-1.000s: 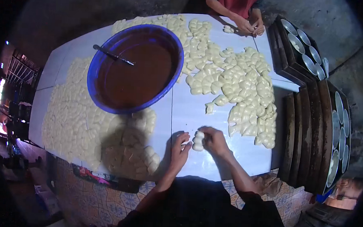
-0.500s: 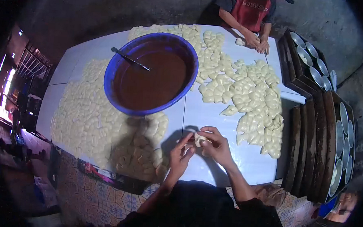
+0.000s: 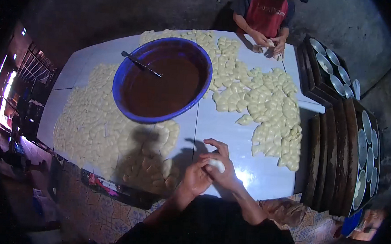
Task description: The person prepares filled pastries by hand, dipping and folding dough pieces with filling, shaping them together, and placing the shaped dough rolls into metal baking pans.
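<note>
A smooth white dough ball (image 3: 217,165) sits between my two hands, just above the near part of the table. My right hand (image 3: 226,175) is curled around it, its index finger stretched up and away. From the other side my left hand (image 3: 195,178) presses against the ball with its fingers closed over it. Many pale dough pieces (image 3: 274,104) lie in a crowded patch to the right of my hands. Another wide spread of dough pieces (image 3: 94,121) covers the left side, partly in my shadow.
A large blue basin (image 3: 117,98) with brown filling and a spoon (image 3: 141,64) stands beyond my hands. On the right are stacked dark trays (image 3: 335,151) with round metal tins (image 3: 363,148). Across the table (image 3: 230,124), a co-worker's hands (image 3: 270,43) handle dough.
My hands have come together lower and closer to me. The dough between them now looks rounder and smoother. The co-worker's hands have lifted a piece off the table.
</note>
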